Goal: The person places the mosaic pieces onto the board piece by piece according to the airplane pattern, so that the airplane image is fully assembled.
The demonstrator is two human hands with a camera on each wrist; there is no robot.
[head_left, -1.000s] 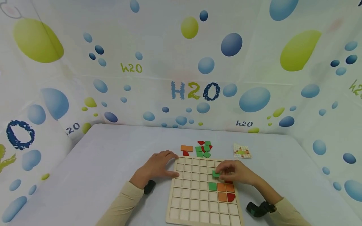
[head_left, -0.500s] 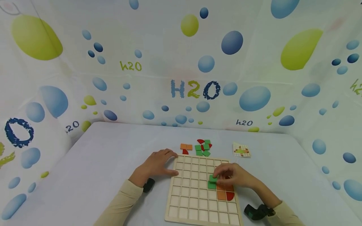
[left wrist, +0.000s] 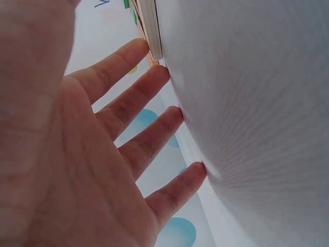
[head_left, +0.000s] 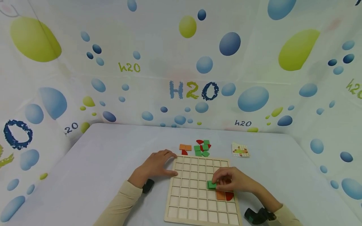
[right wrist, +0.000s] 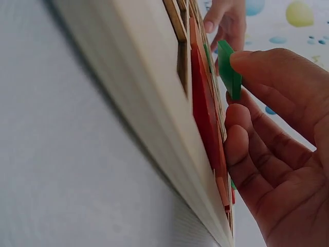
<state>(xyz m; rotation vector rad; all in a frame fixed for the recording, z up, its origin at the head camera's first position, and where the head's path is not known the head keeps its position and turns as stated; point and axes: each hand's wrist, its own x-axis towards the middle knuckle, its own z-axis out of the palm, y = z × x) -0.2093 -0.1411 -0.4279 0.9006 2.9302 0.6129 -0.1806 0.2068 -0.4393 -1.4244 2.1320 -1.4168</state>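
Observation:
A shallow wooden grid board (head_left: 188,185) lies on the table in the head view. My left hand (head_left: 156,164) rests at its upper left edge, fingers spread, thumb touching the rim; the left wrist view shows the fingertips (left wrist: 177,114) against the tabletop and board edge. Between the thumb and forefinger of my right hand (head_left: 233,179) is a green square tile (right wrist: 230,70), pinched over the board. In the head view it covers the spot of a green tile set in the grid. Beside it sit an orange tile (head_left: 221,195) and a red quarter-round tile (head_left: 229,196); other pieces are under my hand.
Beyond the board lie loose green tiles (head_left: 197,148), with red pieces among them. Orange tiles (head_left: 185,147) and a red piece (head_left: 184,152) lie left of those. A pattern card (head_left: 240,150) is at the back right. A patterned curtain (head_left: 158,62) encloses the table.
My right hand has carried the green tile toward me and slightly left, from an upper cell to over the green tile in the grid. My left hand has stayed at the edge.

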